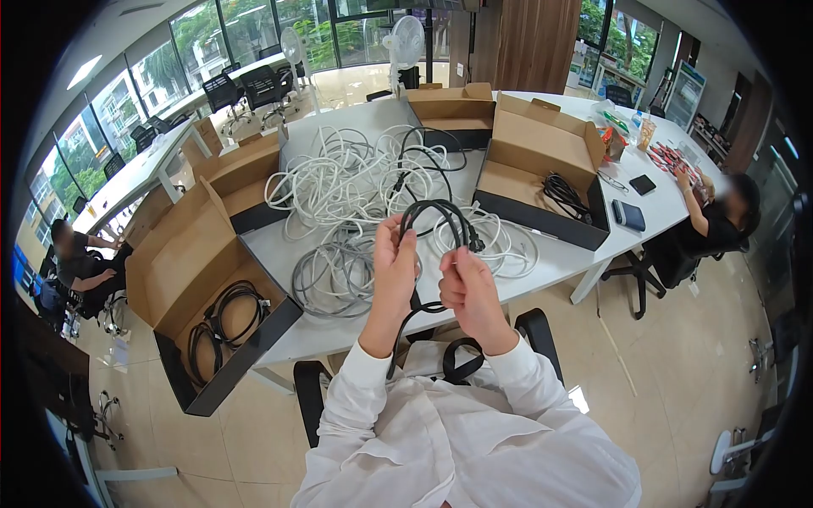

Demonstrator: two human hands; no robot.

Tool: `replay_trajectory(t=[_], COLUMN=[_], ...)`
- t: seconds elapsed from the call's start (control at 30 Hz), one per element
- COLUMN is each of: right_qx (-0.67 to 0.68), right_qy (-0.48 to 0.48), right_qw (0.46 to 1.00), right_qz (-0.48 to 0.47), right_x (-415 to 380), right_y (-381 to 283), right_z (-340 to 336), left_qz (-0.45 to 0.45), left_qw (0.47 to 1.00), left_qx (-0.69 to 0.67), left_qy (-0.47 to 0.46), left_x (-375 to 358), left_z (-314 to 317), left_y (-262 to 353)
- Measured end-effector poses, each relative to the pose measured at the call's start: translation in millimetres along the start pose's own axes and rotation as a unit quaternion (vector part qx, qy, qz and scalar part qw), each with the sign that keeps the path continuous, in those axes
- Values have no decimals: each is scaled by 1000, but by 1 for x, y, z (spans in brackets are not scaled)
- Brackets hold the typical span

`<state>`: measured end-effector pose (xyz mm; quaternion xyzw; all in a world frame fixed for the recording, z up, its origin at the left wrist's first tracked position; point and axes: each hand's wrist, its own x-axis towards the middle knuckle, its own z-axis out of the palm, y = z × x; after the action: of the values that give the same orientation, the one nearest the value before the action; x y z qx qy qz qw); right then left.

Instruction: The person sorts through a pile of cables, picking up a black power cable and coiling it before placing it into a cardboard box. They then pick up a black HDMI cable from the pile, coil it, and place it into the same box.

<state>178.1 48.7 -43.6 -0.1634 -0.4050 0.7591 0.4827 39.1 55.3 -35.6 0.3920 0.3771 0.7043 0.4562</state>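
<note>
Between my two hands a black cable point(437, 206) is bent into a small loop above the table's front edge. My left hand point(395, 262) is closed on the loop's left side, and my right hand point(468, 284) pinches its right side. A black plug point(476, 244) shows beside my right fingertips. Part of the same black cable seems to hang down toward my lap. Just behind the loop lies a large tangle of white cables point(339, 173), with a coil of grey cable point(334, 275) to the left of my left hand.
An open box point(190, 279) at the left holds black cables. Another open box point(542, 161) at the right holds a black cable bundle point(566, 195). More open boxes stand behind. A wallet point(628, 215) and phone point(643, 184) lie at the right, near a seated person point(720, 207).
</note>
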Motion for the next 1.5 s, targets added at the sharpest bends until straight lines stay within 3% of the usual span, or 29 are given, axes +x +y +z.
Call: replay_trajectory(t=[0.07,0.1,0.23,0.33,0.43,0.53,0.63,0.77,0.87,0.97,1.07,1.2,1.43,1.5], right_qx=[20,16,23,26,26,7,-40,-65,-50,-94,-54,-61,-179,-192], right_qy=[14,13,18,18,8,-13,-24,-50,-38,93,-20,-13,33,40], right_qw=[1000,1000,1000,999,999,1000,999,996,998,990,998,998,979,975], right_qz=[-1,-3,-7,-15,-24,-24,-7,31,9,-38,-27,-23,-96,-108], right_x=[1,1,2,6,8,7,6,4,6,5,4,3,9,10], right_y=[-6,-9,-22,-26,-26,-25,-27,-27,-22,-26,-30,-23,-8,-7], right_z=[-3,-7,-10,-9,-7,-6,-5,-1,-2,25,3,-6,-8,-7], left_qz=[-38,-48,-81,-50,-67,-67,-134,-143,-119,-96,-115,-122,-34,58], left_qw=[994,988,968,967,977,967,959,960,971,983,980,982,987,982], left_qx=[-91,-101,-77,-55,-64,-61,-148,-187,-167,-125,-126,-90,36,116], left_qy=[-39,-105,-223,-242,-193,-237,-199,-151,-126,-100,-98,-112,-150,-139], left_x=[-3,-1,-7,-17,-23,-17,-13,-11,-10,-12,-14,-15,-17,-14], left_z=[3,-5,-20,-21,-22,-26,-23,-15,-11,-8,-3,0,1,1], left_y=[4,8,29,35,31,25,22,25,20,12,5,2,-1,-4])
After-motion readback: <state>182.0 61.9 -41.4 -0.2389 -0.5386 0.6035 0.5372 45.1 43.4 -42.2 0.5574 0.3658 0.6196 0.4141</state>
